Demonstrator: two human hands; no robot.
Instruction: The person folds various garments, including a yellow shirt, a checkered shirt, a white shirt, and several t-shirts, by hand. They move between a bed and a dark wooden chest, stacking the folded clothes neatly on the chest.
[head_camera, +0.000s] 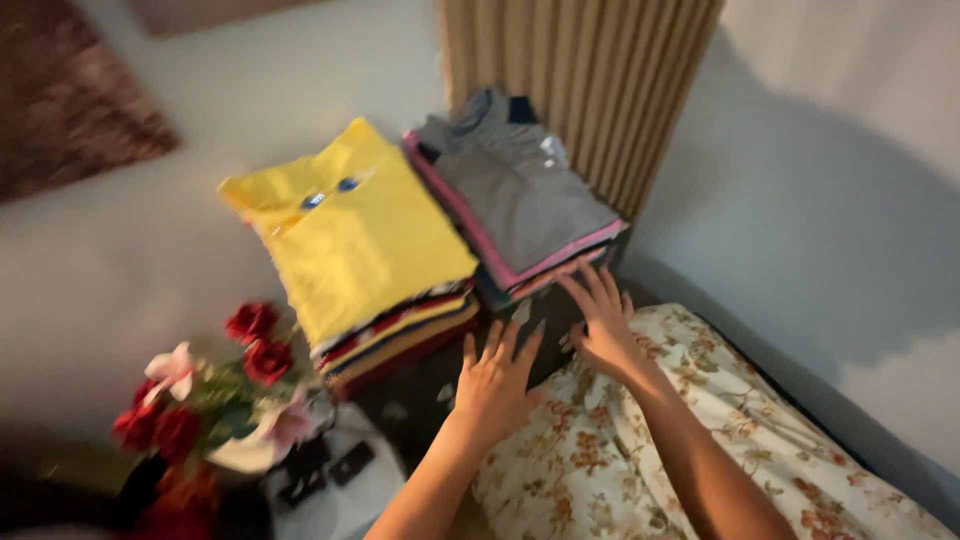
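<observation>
Fingers of both hands are spread flat, gripping nothing: right hand (603, 322) is touching the gray-topped shirt stack (520, 190), left hand (497, 375) kept just below the yellow-topped stack (360, 235).

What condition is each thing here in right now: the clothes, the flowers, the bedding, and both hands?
Yellow folded shirt: folded flat, topping the left clothes stack.
Grey folded shirt: folded, topping the right stack, over pink layers.
Red and pink flower bouquet: upright, in bloom.
Floral bedsheet: spread out, slightly rumpled.
Left hand: open, empty, fingers spread, beside the yellow-topped stack.
Right hand: open, empty, fingertips at the grey-topped stack's lower edge.
</observation>
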